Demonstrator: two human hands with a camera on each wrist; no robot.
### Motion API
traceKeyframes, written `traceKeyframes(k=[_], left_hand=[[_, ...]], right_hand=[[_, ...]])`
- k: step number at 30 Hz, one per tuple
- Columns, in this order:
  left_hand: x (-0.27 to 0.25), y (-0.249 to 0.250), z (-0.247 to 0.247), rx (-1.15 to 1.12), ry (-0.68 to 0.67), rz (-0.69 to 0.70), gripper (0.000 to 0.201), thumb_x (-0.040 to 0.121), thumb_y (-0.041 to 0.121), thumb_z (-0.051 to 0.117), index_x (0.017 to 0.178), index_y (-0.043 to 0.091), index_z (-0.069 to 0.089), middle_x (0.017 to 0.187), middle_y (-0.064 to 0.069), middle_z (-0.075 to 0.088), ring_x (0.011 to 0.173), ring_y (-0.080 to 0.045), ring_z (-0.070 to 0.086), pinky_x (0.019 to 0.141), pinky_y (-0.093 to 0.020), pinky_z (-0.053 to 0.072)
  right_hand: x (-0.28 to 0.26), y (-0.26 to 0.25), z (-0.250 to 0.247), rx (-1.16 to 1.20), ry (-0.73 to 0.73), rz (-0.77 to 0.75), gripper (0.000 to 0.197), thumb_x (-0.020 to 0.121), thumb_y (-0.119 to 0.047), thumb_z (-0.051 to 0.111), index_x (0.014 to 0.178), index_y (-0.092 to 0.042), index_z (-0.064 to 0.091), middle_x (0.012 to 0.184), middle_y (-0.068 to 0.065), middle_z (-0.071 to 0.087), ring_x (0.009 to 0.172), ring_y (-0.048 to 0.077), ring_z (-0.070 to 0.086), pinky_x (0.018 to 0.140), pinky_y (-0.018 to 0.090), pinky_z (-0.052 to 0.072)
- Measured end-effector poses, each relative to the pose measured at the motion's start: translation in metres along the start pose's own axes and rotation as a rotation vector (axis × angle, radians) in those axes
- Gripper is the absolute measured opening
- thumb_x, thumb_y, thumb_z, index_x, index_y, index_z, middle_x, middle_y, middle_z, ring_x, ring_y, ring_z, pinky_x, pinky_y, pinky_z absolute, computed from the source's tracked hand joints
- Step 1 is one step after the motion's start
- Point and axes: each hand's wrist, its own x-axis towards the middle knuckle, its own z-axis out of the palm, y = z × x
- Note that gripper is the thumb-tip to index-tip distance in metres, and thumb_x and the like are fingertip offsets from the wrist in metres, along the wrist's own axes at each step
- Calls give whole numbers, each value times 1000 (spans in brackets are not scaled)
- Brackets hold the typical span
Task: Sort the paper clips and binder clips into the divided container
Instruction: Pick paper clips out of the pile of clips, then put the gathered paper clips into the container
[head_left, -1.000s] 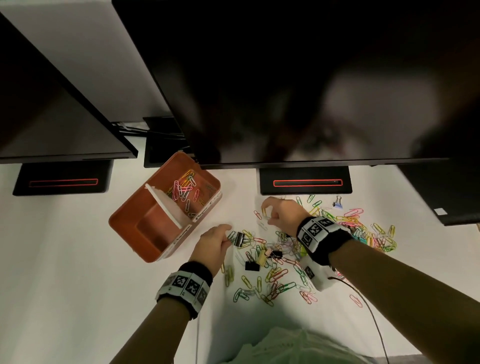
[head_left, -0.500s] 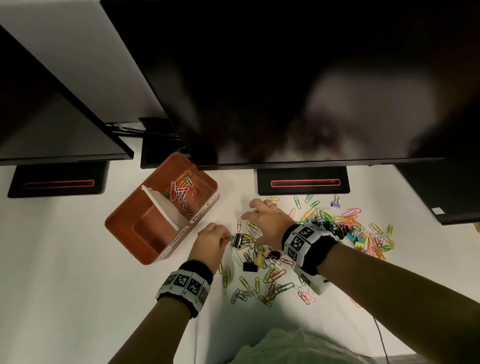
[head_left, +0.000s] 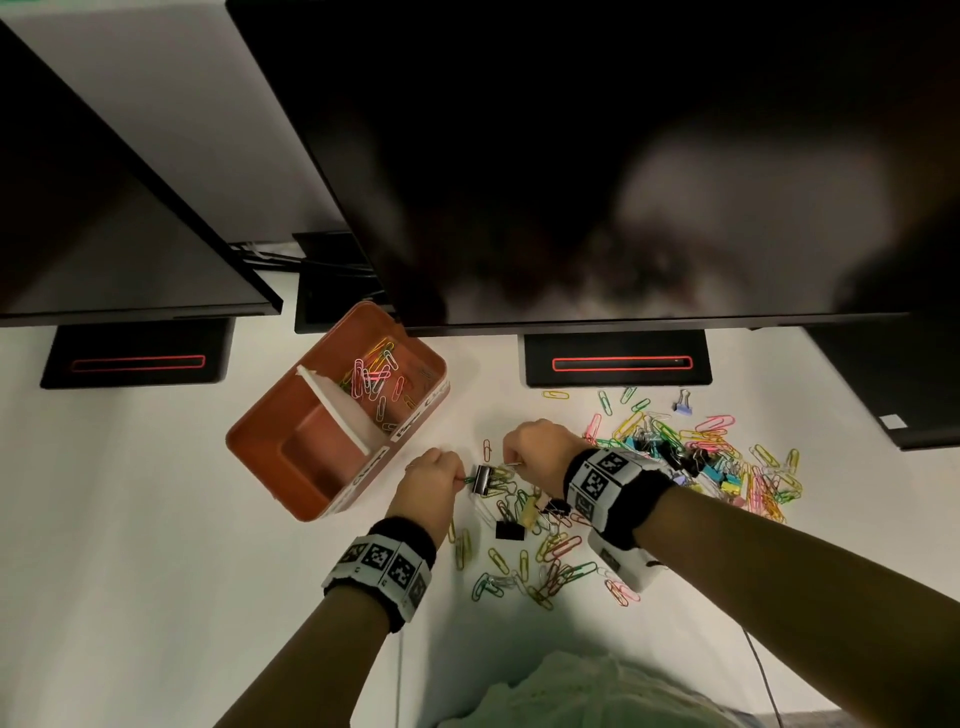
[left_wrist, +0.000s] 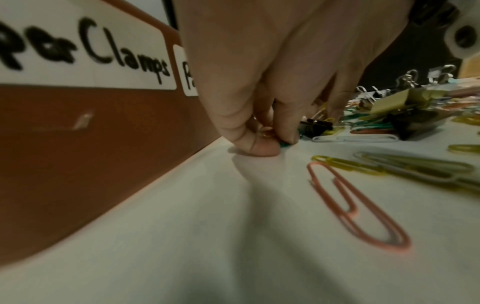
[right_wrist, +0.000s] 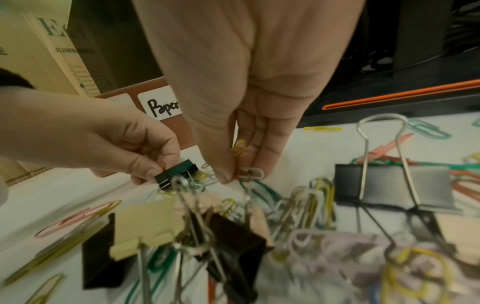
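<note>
Left hand (head_left: 430, 480) pinching black binder clip (head_left: 483, 479), centre of frame beside orange plastic container (head_left: 332, 512). Right hand (head_left: 537, 449) pinching thin wire paper clips (right_wrist: 246, 174), glossy, looped, tangled below.

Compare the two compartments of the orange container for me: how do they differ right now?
The far compartment holds a heap of coloured paper clips; the near compartment shows only bare orange floor, no clips visible. The near one's label ends in "Clamps"; the far one's label starts "Paper". The near one sits closer to the left hand. Both share the container's orange walls and the white divider between them.
</note>
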Motion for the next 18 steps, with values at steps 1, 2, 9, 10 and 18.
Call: traceKeyframes(k=[1,2,9,10,18], left_hand=[[-1,0,-3,-13,-5,-6,7,89,6,51,91,8,57,98,-7,56,90,-22,52,71,-24,37],[-3,1,-6,-29,-5,-11,6,89,6,51,90,8,57,95,-6,57,89,-22,53,70,-23,35],[-30,26,-80,-265,345,103,5,85,10,63,84,15,61,81,4,61,73,-4,56,69,-9,42],[-32,27,-95,-301,401,81,8,84,11,64,84,18,60,81,5,63,75,-5,58,72,-12,44],[-32,15,-142,-92,542,12,29,80,16,69,108,18,66,116,0,59,95,-7,52,93,-26,41]], right_hand=[[-1,1,0,2,-4,6,28,88,-5,46,110,-14,61,117,8,60,108,26,55,90,33,45],[-2,3,-1,11,-3,12,27,89,-6,47,110,-14,62,117,8,61,108,26,55,90,33,46],[-23,-18,-56,119,263,-124,21,91,-12,50,103,-13,67,104,5,66,93,19,60,86,26,46],[-22,-28,-67,140,324,-170,19,91,-13,52,101,-14,67,101,4,65,88,16,58,83,24,45],[12,-92,-104,357,460,-297,44,79,-20,73,119,-12,59,113,9,61,101,19,59,92,31,48]])
